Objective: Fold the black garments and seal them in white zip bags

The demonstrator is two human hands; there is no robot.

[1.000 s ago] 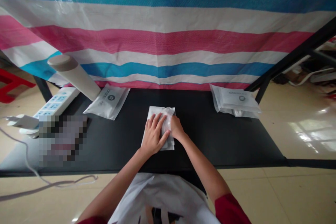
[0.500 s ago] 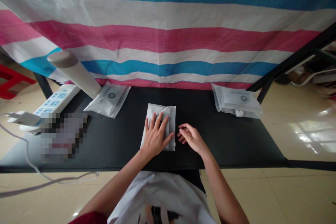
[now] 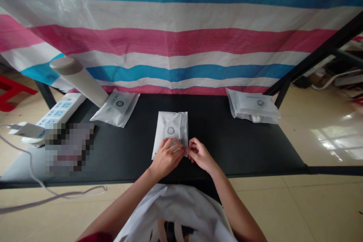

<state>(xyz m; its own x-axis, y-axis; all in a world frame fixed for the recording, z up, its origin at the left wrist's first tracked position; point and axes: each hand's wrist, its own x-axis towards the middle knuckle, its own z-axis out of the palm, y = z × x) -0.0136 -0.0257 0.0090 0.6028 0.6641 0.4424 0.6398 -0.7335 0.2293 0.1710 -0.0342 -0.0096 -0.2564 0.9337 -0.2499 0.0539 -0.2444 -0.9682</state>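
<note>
A frosted white zip bag (image 3: 170, 124) with a round dark logo lies flat near the middle of the black table, its zip edge along the right side. My left hand (image 3: 168, 155) rests over the bag's lower part, fingers curled and gripping it near the lower right corner. At that same corner my right hand (image 3: 199, 154) pinches the zip edge between thumb and fingers. The fingertips cover the spot where the slider sits, so the slider itself is hidden.
Similar filled bags lie at the left (image 3: 117, 109) and right (image 3: 253, 106) of the black table (image 3: 227, 151). A pale bottle (image 3: 85, 83), a power strip (image 3: 61, 111) with a plugged-in charger (image 3: 28, 129) and a blurred-out object (image 3: 72, 145) occupy the left. A striped sheet (image 3: 176, 41) hangs behind.
My left hand has slid down from lying spread on the bag and curled its fingers, uncovering the logo. My right hand has moved left from beside the bag and closed on its zip edge.
</note>
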